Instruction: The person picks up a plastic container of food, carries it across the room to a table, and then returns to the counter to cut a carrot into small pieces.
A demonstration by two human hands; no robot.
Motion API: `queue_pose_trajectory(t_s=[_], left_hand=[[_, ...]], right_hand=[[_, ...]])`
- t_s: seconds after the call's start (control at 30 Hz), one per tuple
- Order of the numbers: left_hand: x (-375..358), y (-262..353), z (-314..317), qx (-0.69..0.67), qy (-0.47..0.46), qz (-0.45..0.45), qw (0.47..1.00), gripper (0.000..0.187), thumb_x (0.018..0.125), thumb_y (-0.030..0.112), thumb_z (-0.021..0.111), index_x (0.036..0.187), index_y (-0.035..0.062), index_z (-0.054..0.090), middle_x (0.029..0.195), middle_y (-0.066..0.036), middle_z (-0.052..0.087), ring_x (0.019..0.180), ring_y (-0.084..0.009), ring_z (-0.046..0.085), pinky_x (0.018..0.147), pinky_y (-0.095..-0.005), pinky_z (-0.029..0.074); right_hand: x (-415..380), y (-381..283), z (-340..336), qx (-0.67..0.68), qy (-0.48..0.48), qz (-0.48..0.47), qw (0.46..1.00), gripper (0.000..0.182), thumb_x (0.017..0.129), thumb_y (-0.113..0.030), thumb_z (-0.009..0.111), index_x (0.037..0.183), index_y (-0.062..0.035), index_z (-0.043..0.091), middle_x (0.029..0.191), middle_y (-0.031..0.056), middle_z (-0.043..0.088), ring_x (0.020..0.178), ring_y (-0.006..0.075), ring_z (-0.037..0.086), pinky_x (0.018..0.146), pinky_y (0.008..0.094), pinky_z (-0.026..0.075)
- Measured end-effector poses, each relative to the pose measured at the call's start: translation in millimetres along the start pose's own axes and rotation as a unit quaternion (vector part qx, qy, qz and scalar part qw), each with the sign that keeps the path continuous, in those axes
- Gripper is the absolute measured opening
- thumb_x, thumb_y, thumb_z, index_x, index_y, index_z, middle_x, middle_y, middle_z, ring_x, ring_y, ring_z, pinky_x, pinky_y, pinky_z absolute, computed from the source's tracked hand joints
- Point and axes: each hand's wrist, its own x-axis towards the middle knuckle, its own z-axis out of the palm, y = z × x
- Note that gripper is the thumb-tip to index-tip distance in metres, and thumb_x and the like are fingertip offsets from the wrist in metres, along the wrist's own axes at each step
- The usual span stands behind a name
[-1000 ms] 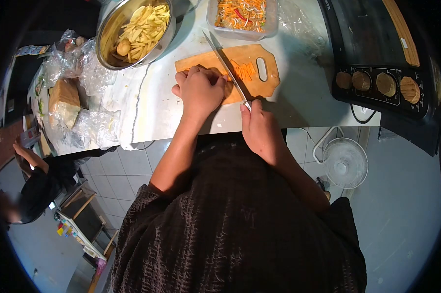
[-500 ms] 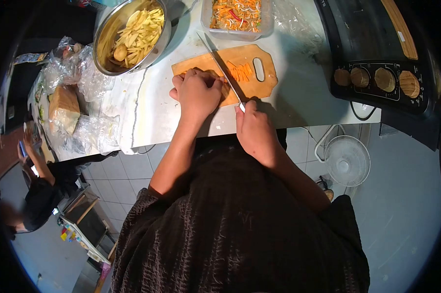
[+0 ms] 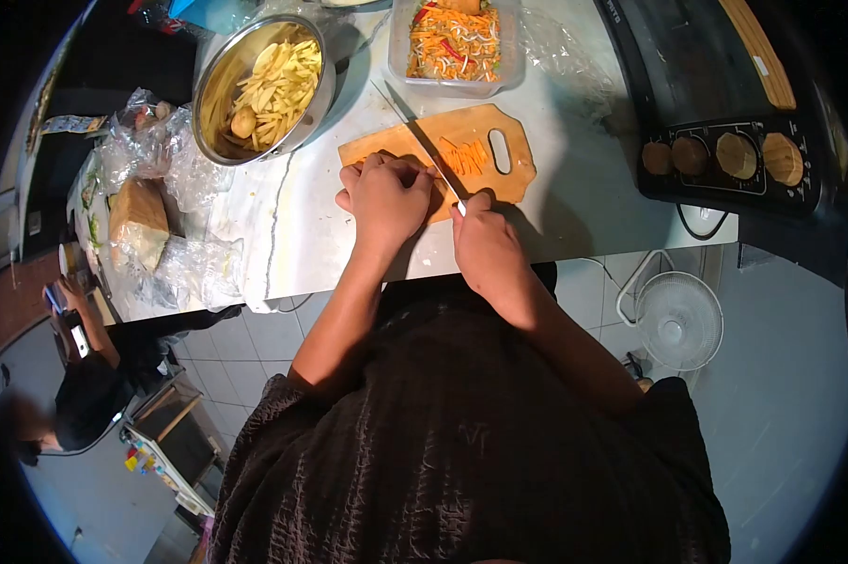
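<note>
My left hand (image 3: 386, 202) is curled over the wooden cutting board (image 3: 480, 120), fingers bent down on a carrot piece that they mostly hide; a bit of orange shows at the fingertips. A long kitchen knife (image 3: 420, 136) is gripped by its white handle in my right hand (image 3: 491, 246). Its blade slants up and left across the board, close beside my left fingers. Thin carrot strips (image 3: 463, 157) lie on the board to the right of the blade, left of the handle slot.
Behind the board are a steel bowl (image 3: 204, 120) of cut potato strips and a plastic container (image 3: 457, 88) of shredded vegetables. Plastic bags (image 3: 198, 273) and a wrapped brown block (image 3: 140, 226) lie left. A stove (image 3: 715, 183) stands right. Another person (image 3: 90, 395) is at far left.
The view has shifted slightly, so the table things appear a little lower. Both hands keep their places on the board and knife. An orange piece now shows at the container's top.
</note>
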Motion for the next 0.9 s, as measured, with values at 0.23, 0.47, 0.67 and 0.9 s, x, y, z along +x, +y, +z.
queue_pose_trajectory(t_s=[0.23,0.47,0.67,0.9], left_hand=[[2.4,2.6,-3.0,-0.002,-0.006,-0.01,1.0,0.025,0.078,0.032,0.07,0.081,0.0079,0.075,0.095,-0.007,0.062,0.105,-0.0318,0.042,0.086,-0.0463,0.026],[-1.8,3.4,-4.2,-0.017,0.001,-0.016,1.0,0.023,0.078,0.034,0.07,0.079,0.011,0.075,0.095,-0.006,0.063,0.105,-0.0308,0.042,0.086,-0.0452,0.026],[-0.1,-0.3,-7.7,-0.024,-0.013,-0.008,1.0,0.021,0.076,0.032,0.071,0.08,0.0116,0.075,0.096,-0.005,0.064,0.104,-0.0314,0.044,0.085,-0.0454,0.027],[0.5,-2.6,-3.0,-0.023,0.0,-0.002,1.0,0.02,0.075,0.03,0.07,0.08,0.0114,0.075,0.094,-0.005,0.063,0.103,-0.0318,0.044,0.083,-0.0459,0.028]], right_hand=[[-9.7,9.1,0.0,0.027,0.028,-0.006,0.999,0.03,0.098,-0.025,0.047,0.097,0.0051,0.044,0.072,0.0293,0.062,0.074,0.0486,0.062,0.066,0.0546,0.049],[-22.0,16.5,-7.7,0.012,0.041,0.0,0.999,0.03,0.096,-0.026,0.051,0.092,0.004,0.048,0.066,0.0259,0.061,0.067,0.0448,0.063,0.059,0.0495,0.051],[-19.6,13.9,-7.7,0.055,0.069,-0.045,0.995,0.03,0.099,-0.025,0.047,0.088,0.0034,0.046,0.063,0.0276,0.057,0.064,0.0475,0.059,0.056,0.0508,0.047],[-19.9,10.6,-4.6,0.063,0.06,-0.049,0.995,0.029,0.099,-0.023,0.046,0.086,0.0031,0.045,0.062,0.0276,0.057,0.063,0.0479,0.058,0.055,0.052,0.045]])
